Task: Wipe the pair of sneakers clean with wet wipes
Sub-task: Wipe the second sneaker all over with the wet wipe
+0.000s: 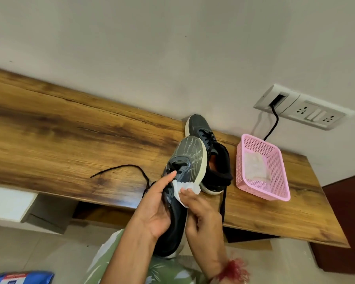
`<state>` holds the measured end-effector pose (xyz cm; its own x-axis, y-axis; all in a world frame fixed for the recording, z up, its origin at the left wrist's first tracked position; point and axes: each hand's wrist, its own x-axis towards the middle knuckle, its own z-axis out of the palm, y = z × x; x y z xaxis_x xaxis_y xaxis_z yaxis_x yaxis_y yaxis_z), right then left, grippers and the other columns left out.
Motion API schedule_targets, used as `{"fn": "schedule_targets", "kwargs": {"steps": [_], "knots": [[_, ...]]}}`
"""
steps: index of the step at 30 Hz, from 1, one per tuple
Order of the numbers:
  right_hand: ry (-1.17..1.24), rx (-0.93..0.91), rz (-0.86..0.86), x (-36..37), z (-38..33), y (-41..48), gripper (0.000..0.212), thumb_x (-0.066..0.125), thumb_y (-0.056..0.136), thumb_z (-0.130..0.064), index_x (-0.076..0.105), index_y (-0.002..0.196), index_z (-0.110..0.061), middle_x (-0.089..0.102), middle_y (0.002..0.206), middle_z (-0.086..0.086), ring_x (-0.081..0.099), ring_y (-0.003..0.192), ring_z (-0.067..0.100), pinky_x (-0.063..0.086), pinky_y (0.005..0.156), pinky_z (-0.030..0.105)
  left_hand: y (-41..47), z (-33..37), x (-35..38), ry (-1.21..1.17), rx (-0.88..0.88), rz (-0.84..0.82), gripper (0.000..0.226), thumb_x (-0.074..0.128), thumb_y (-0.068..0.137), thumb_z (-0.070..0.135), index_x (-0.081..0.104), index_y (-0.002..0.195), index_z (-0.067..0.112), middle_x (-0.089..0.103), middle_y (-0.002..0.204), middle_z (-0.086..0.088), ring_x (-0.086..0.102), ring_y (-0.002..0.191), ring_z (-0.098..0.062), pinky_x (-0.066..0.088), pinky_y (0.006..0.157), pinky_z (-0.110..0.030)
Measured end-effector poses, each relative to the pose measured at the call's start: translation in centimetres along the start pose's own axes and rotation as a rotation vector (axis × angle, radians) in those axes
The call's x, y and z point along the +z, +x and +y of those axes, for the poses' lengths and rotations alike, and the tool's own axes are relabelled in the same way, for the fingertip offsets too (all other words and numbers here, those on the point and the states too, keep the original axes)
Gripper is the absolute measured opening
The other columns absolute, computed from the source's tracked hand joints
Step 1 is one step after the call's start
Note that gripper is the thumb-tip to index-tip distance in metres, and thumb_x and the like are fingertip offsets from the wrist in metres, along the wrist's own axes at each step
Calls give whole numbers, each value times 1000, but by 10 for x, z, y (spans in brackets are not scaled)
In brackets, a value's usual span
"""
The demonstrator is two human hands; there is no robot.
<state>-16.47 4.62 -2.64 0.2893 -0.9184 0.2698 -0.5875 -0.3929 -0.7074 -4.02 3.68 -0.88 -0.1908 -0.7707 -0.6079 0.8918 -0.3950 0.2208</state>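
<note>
Grip locked: left hand curls round the grey-and-black mesh sneaker at the edge of the wooden table; right hand pinches a white wet wipe against its side, second black sneaker behind.

1. Dark grey knit sneaker with a cream sole: it's up off the wooden desk, toe pointing away and rolled onto its side, with the left hand gripping it round the laced middle. Its black lace is undone and trails across the desk.
2. White wet wipe, folded small: the right hand holds it pressed to the raised sneaker's side, right by the sole edge.
3. Second sneaker, black with a white sole: upright on the desk just behind the first, toe towards the wall.
4. Crumpled white wipe: lying inside the pink mesh basket, near the second sneaker.
</note>
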Motion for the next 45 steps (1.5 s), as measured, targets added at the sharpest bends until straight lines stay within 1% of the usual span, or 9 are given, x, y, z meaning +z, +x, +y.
{"fn": "schedule_targets", "kwargs": {"steps": [5, 10, 14, 20, 26, 31, 34, 37, 45], "knots": [[445, 301, 100, -36, -6, 25, 45, 48, 87, 13, 71, 93, -25, 70, 99, -12, 63, 93, -4, 49, 76, 12, -5, -2, -5, 202, 6, -9, 40, 67, 64, -2, 68, 104, -6, 69, 99, -21, 68, 81, -28, 55, 81, -35], [180, 55, 140, -48, 2, 54, 46, 51, 83, 13, 68, 104, -24, 64, 112, -13, 57, 107, -3, 46, 91, 14, -7, 3, -2, 245, -46, 16, 36, 64, 68, 1, 67, 103, -6, 70, 86, -20, 68, 69, -27, 57, 71, -34], [-265, -258, -3, -34, 14, 59, 43, 42, 82, -10, 62, 120, -11, 59, 125, 0, 48, 121, 12, 35, 106, 25, -7, -1, 3, 258, -8, 59, 28, 59, 85, 6, 67, 110, -4, 70, 93, -20, 65, 78, -28, 52, 81, -39], [-224, -264, -6, -8, 21, 29, 49, 36, 82, -7, 58, 126, -9, 54, 133, 4, 40, 131, 12, 31, 110, 29, -7, 2, -1, 232, -13, 53, 29, 54, 92, 23, 72, 102, 2, 73, 92, -16, 71, 77, -24, 55, 72, -32], [-463, -618, -153, -27, 27, 42, 36, 43, 91, -13, 53, 125, -7, 51, 131, 6, 46, 125, 18, 32, 110, 29, -3, 12, -4, 355, 17, 110, 33, 58, 91, 29, 72, 104, 3, 71, 95, -19, 68, 78, -27, 54, 74, -35], [-503, -575, -110, -38, 31, 63, 38, 56, 84, -12, 60, 120, -2, 57, 127, 14, 47, 124, 25, 44, 100, 44, -2, 16, -5, 339, -66, 88, 29, 60, 87, 28, 73, 90, 3, 72, 83, -15, 68, 66, -24, 52, 67, -33], [-436, -641, -265, -20, 22, 34, 46, 68, 76, 5, 61, 120, -4, 60, 125, 10, 50, 124, 23, 42, 102, 38, -2, 18, -9, 324, -84, 88, 30, 63, 79, 27, 76, 82, 1, 70, 77, -16, 67, 63, -24, 55, 64, -31], [-536, -737, -319, -27, 29, 41, 39, 59, 82, -6, 59, 121, -5, 61, 123, 11, 53, 119, 22, 38, 104, 35, -1, 17, -11, 311, -90, 98, 29, 63, 79, 26, 74, 84, 0, 69, 76, -16, 66, 63, -24, 55, 63, -30], [-421, -479, -192, -26, 32, 53, 46, 75, 70, -2, 64, 115, -1, 62, 120, 14, 55, 116, 28, 46, 97, 43, 1, 20, -9, 334, -111, 117, 29, 57, 92, 28, 70, 88, 3, 70, 75, -13, 66, 61, -23, 55, 56, -27]]}}
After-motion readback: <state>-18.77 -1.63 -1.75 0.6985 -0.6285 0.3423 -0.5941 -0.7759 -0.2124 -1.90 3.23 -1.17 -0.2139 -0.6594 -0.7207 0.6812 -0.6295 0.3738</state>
